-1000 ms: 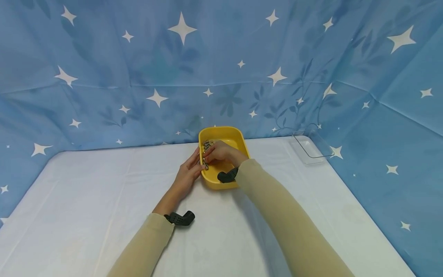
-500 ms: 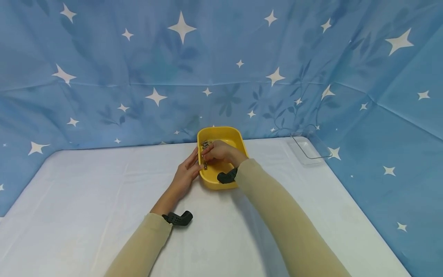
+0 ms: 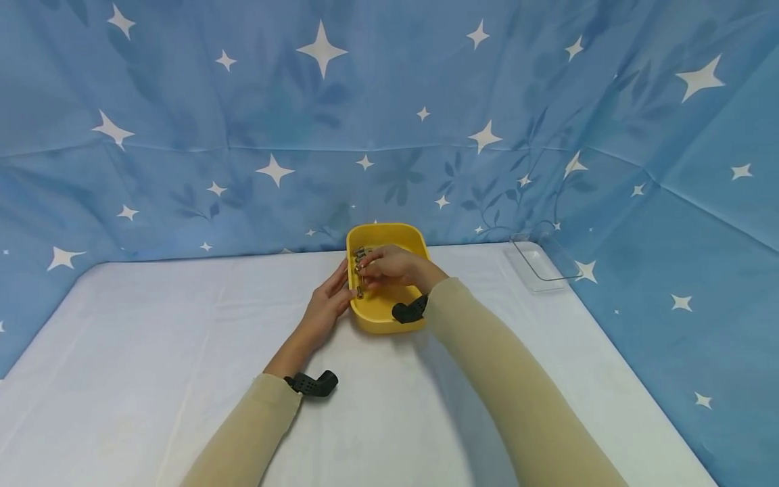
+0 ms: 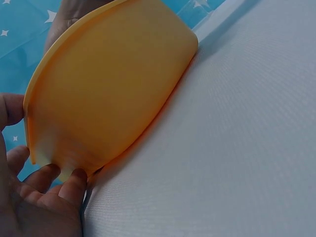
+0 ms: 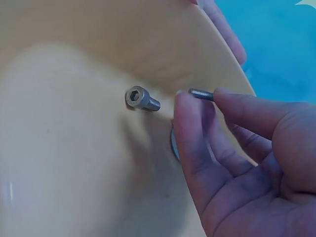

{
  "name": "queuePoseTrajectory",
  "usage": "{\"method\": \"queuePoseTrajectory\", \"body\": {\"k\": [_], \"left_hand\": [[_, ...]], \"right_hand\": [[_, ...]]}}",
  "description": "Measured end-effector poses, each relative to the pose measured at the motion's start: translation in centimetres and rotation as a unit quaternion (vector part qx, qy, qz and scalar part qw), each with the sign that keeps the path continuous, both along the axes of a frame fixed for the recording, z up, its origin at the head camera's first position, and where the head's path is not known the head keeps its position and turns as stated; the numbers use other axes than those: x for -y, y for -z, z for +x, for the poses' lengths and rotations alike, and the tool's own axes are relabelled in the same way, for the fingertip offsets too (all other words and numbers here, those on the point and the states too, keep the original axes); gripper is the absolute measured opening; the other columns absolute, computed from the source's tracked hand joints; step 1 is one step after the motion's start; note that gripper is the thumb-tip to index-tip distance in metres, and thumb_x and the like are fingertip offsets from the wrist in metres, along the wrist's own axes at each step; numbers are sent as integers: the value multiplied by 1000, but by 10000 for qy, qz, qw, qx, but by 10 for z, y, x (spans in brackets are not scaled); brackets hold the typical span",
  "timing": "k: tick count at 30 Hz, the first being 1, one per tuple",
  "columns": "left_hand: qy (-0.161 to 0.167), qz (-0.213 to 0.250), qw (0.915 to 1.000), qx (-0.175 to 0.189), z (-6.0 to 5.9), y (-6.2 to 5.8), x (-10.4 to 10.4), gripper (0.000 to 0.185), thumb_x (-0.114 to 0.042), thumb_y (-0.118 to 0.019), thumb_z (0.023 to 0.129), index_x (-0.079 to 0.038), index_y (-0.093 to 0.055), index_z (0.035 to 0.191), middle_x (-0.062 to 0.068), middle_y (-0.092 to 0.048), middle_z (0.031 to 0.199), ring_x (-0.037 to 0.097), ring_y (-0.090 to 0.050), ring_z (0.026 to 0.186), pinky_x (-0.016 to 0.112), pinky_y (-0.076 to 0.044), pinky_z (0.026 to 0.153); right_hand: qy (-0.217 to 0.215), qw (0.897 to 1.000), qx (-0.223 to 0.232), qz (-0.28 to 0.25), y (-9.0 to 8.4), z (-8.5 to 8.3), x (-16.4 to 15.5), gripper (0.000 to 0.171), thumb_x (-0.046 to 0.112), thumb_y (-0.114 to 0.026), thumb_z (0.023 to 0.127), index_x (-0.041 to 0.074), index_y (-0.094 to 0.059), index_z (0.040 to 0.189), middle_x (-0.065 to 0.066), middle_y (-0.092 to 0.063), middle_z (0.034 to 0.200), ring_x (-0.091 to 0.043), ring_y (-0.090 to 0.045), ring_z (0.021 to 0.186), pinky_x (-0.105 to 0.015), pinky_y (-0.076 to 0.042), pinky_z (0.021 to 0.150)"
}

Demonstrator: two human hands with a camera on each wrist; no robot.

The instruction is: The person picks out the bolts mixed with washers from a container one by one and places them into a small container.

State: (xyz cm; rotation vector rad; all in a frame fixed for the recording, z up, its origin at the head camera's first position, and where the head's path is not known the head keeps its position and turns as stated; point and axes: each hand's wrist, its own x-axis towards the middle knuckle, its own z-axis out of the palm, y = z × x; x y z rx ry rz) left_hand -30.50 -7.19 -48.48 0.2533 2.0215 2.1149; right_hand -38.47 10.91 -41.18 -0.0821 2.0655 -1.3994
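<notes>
A yellow plastic bin (image 3: 389, 312) stands on the white table, a few metal pieces along its left inner wall. My left hand (image 3: 325, 308) grips that wall, thumb at the rim and fingertips against the outside. Inside the bin, my right hand (image 3: 394, 266) pinches a small bolt (image 5: 201, 94) between thumb and index finger; its threaded shank shows, while its head is hidden. Below it in the right wrist view lies a socket-head bolt (image 5: 139, 98). A thin round metal edge (image 5: 175, 143) peeks out behind my index finger, mostly covered.
Toward the table's right edge sits a clear plastic container (image 3: 544, 287). A blue star-patterned cloth (image 3: 389, 122) hangs right behind the bin and along the right side. White cloth (image 3: 182, 379) covers the tabletop.
My right hand has shifted slightly right inside the bin, and its fingertips have come away from the pieces at the left wall. My left hand keeps its grip on the bin.
</notes>
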Motion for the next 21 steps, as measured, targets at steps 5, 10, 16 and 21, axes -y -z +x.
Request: {"method": "queuePoseTrajectory", "body": {"k": [5,10,16,21], "left_hand": [[-34,-8,10000,50,-1,-1,-1,73,-17,-57,98,-38,-25,160,-3,-29,167,19,-36,151,42,-37,121],[-20,40,10000,89,-3,0,-2,73,-17,-57,98,-38,-26,160,-1,-29,168,19,-36,151,41,-36,122],[-47,-78,9999,53,-4,-1,-2,73,-19,-58,98,-40,-25,160,-3,-28,168,19,-35,152,41,-36,122],[-78,-148,9998,110,-4,-2,-2,74,-21,-58,97,-41,-24,160,-7,-27,168,17,-32,153,41,-36,122]], "right_hand": [[243,9995,128,-129,-3,1,-4,30,7,-59,101,0,-58,129,-14,-63,113,-21,-70,89,-32,-64,82],[627,9972,247,-326,-7,2,-11,38,6,-59,101,2,-56,139,-21,-66,127,-24,-73,97,-39,-62,90],[735,9963,312,-316,-13,0,-21,48,4,-61,98,3,-52,145,-25,-64,134,-26,-73,105,-40,-62,91],[641,9974,282,-179,-18,-1,-29,50,1,-61,98,2,-51,147,-22,-64,123,-34,-69,115,-43,-58,98]]}}
